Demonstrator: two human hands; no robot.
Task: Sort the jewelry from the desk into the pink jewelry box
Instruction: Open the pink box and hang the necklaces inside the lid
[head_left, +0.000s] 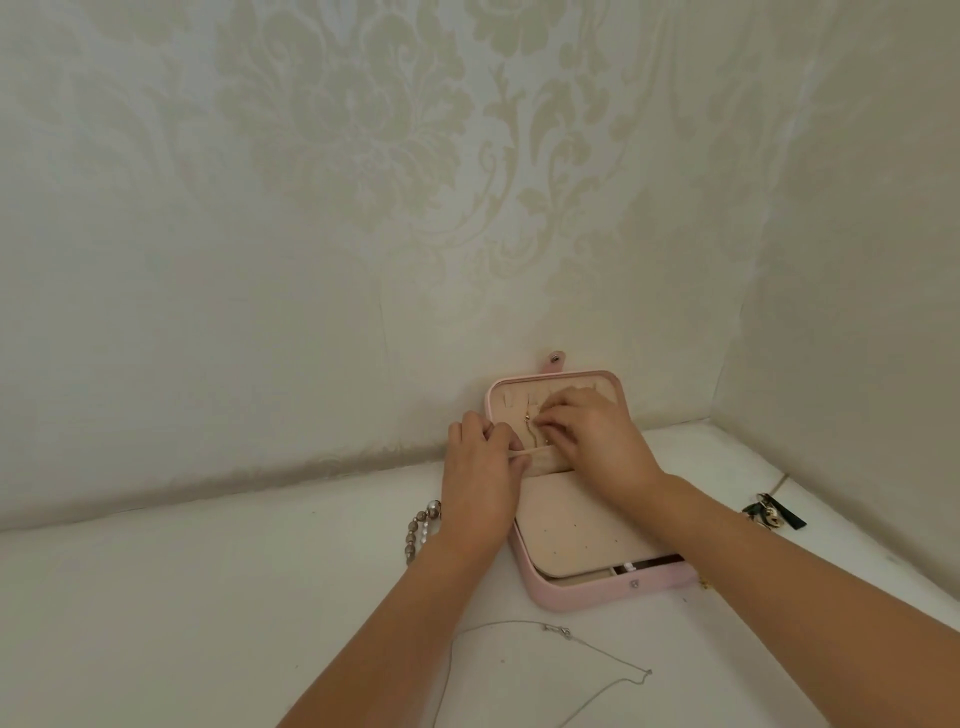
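Left grip: the fingers are curled, and the end of a pale strip is pinched between thumb and fingertips.
Right grip: the fingers are bent inward, and a gold chain is pinched at their tips.
Gold chain: it is hung straight down the lining of the lid, between the two grips and touched by the right one. Whether it is hooked at the top cannot be told.
Pale strip: it is stretched across the lower part of the lid, from the left grip to beneath the right grip.
Pink jewelry box: it is laid open on the counter directly under both grips. Its lid is stood upright against the wall.
Beige panel: it is dotted with small holes and laid flat over the base of the box, below the right grip and beside the left wrist.
Bead string: it is laid on the counter just outside the left grip and partly hidden by the wrist.
Silver chain: it is spread loosely on the counter between the forearms, well behind both grips.
Dark item: it carries gold parts and is placed on the counter well outside the right grip. It is too small to be told further.
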